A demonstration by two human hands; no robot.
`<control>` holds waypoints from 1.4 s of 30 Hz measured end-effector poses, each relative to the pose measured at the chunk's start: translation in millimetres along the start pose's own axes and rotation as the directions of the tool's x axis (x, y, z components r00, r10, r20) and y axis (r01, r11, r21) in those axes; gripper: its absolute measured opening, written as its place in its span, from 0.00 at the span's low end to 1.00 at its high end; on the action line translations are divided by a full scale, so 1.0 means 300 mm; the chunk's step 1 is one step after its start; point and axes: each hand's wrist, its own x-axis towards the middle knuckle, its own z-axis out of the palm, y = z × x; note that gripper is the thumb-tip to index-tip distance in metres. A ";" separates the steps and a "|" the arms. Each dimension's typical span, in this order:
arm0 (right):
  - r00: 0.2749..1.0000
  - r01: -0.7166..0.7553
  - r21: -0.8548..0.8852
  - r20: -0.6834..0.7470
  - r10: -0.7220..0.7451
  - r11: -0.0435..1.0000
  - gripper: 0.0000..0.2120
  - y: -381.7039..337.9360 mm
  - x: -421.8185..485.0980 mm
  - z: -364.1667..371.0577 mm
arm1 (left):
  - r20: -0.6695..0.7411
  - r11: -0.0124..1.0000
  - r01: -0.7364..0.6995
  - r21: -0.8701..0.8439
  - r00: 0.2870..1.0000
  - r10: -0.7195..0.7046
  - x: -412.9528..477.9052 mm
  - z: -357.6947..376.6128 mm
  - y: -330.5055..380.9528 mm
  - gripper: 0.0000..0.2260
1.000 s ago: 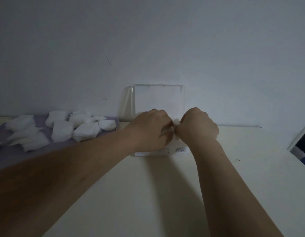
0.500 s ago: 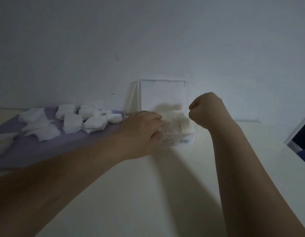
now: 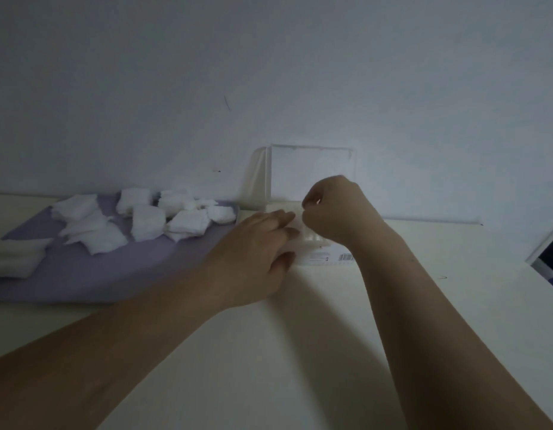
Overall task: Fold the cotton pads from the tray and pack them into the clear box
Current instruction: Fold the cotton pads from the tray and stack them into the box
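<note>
Our L hand (image 3: 253, 252) is lying fairly flat w/ fingers stretched out, tips resting on the near-left rim of the clear box (image 3: 327, 258) and thumb sitting by its front wall. It's gripping nothing. Our R hand (image 3: 334, 209) is hovering over the box's right half w/ fingers curled tight; whether it's pinching a pad inside that curl, we can't tell.

Going down in size, the pale table (image 3: 300, 352) is carrying everything and butting against the wall (image 3: 269, 72). The purple tray (image 3: 114, 274) is taking up the table's left side, long axis running left-right along the wall, right end sitting just beside the box. The box's lid (image 3: 312, 172) is standing open, upright vs. the wall. Inside we're making out a pale layer, prob. packed pads (image 3: 310, 243), mostly hidden by both hands. Loose cotton pads (image 3: 145, 223) are lying scattered over the tray's far half, w/ a neater stack (image 3: 14, 256) at its left edge.

We're judging the packing as partway done, since plenty of pads are waiting. They're lying left of both hands, so the L hand, being nearer the tray, is prob. the one for the next fetch.
</note>
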 end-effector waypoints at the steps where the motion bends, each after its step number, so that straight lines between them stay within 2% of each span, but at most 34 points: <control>1: 0.998 0.003 -0.015 0.059 -0.002 1.000 0.09 -0.007 -0.005 0.020 | -0.009 1.000 -0.012 -0.014 1.000 0.011 -0.014 -0.014 -0.001 0.21; 3: 0.994 0.003 -0.059 0.111 0.004 0.998 0.09 -0.002 -0.007 0.063 | -0.067 0.997 -0.048 -0.060 0.997 0.044 -0.056 -0.040 -0.015 0.16; 5: 0.995 0.016 -0.090 0.097 -0.007 0.996 0.09 0.002 -0.012 0.085 | -0.126 0.993 -0.048 -0.106 0.991 0.034 -0.111 -0.064 -0.039 0.13; 9: 0.995 0.069 -0.160 -0.065 -0.080 0.985 0.08 -0.063 -0.039 0.089 | -0.068 0.978 0.094 -0.189 0.992 -0.108 -0.201 -0.107 -0.106 0.15; 11: 0.969 0.179 -0.096 -0.158 -0.192 0.979 0.07 -0.119 -0.073 0.126 | -0.069 0.974 0.088 -0.207 0.992 -0.105 -0.243 -0.130 -0.155 0.14; 13: 0.935 0.325 0.076 -0.179 -0.307 0.943 0.05 -0.180 -0.115 0.207 | -0.028 0.959 0.191 -0.211 0.979 -0.201 -0.299 -0.156 -0.223 0.17; 14: 0.934 0.350 0.168 -0.146 -0.327 0.922 0.05 -0.195 -0.137 0.250 | -0.011 0.949 0.229 -0.215 0.972 -0.237 -0.325 -0.164 -0.253 0.19; 16: 0.945 0.323 0.269 -0.045 -0.323 0.907 0.11 -0.225 -0.156 0.339 | -0.027 0.941 0.254 -0.225 0.963 -0.267 -0.387 -0.194 -0.327 0.18; 18: 0.946 0.317 0.227 -0.005 -0.324 0.921 0.17 -0.266 -0.139 0.406 | -0.130 0.951 0.270 -0.151 0.948 -0.290 -0.426 -0.238 -0.423 0.18; 19: 0.944 0.322 0.177 0.010 -0.328 0.930 0.21 -0.290 -0.117 0.429 | -0.162 0.941 0.328 -0.088 0.927 -0.338 -0.430 -0.265 -0.478 0.21; 20: 0.943 0.323 0.126 0.044 -0.330 0.938 0.25 -0.318 -0.091 0.450 | -0.134 0.903 0.429 -0.026 0.894 -0.428 -0.433 -0.297 -0.528 0.26; 22: 0.949 0.273 0.029 0.158 -0.274 0.962 0.34 -0.397 -0.036 0.495 | 0.036 0.726 0.676 0.128 0.728 -0.684 -0.455 -0.340 -0.625 0.35; 23: 0.951 0.239 -0.021 0.208 -0.230 0.971 0.38 -0.423 -0.011 0.513 | 0.107 0.647 0.741 0.180 0.639 -0.762 -0.465 -0.338 -0.655 0.38; 24: 0.946 0.234 -0.066 0.245 -0.211 0.970 0.41 -0.457 0.018 0.544 | 0.143 0.599 0.774 0.205 0.582 -0.801 -0.486 -0.337 -0.676 0.41; 25: 0.940 0.244 -0.115 0.274 -0.205 0.963 0.43 -0.482 0.041 0.567 | 0.146 0.577 0.789 0.213 0.558 -0.817 -0.505 -0.321 -0.684 0.42; 26: 0.930 0.261 -0.153 0.303 -0.206 0.953 0.44 -0.506 0.070 0.595 | 0.125 0.575 0.789 0.218 0.562 -0.818 -0.516 -0.305 -0.692 0.44; 28: 0.909 0.272 -0.195 0.374 -0.185 0.942 0.46 -0.539 0.111 0.620 | 0.101 0.630 0.755 0.180 0.623 -0.776 -0.510 -0.282 -0.672 0.44; 30: 0.893 0.266 -0.233 0.425 -0.148 0.935 0.46 -0.560 0.141 0.627 | 0.121 0.704 0.710 0.020 0.698 -0.706 -0.481 -0.277 -0.649 0.44; 32: 0.883 0.284 -0.263 0.446 -0.145 0.922 0.45 -0.556 0.158 0.624 | 0.049 0.745 0.660 -0.103 0.751 -0.658 -0.445 -0.293 -0.645 0.45; 34: 0.875 0.319 -0.258 0.451 -0.179 0.912 0.41 -0.532 0.163 0.624 | 0.000 0.734 0.676 -0.061 0.736 -0.677 -0.406 -0.323 -0.688 0.44; 36: 0.864 0.353 -0.229 0.452 -0.222 0.907 0.39 -0.502 0.162 0.625 | 0.111 0.650 0.758 0.057 0.642 -0.758 -0.386 -0.341 -0.760 0.40; 38: 0.847 0.396 -0.208 0.459 -0.268 0.894 0.41 -0.479 0.158 0.615 | 0.233 0.601 0.797 0.065 0.573 -0.786 -0.381 -0.334 -0.808 0.44; 40: 0.828 0.428 -0.204 0.478 -0.292 0.880 0.41 -0.459 0.153 0.592 | 0.271 0.610 0.792 0.024 0.582 -0.767 -0.371 -0.301 -0.802 0.44; 42: 0.812 0.443 -0.245 0.518 -0.269 0.863 0.40 -0.447 0.131 0.554 | 0.239 0.650 0.760 -0.003 0.632 -0.737 -0.354 -0.268 -0.761 0.39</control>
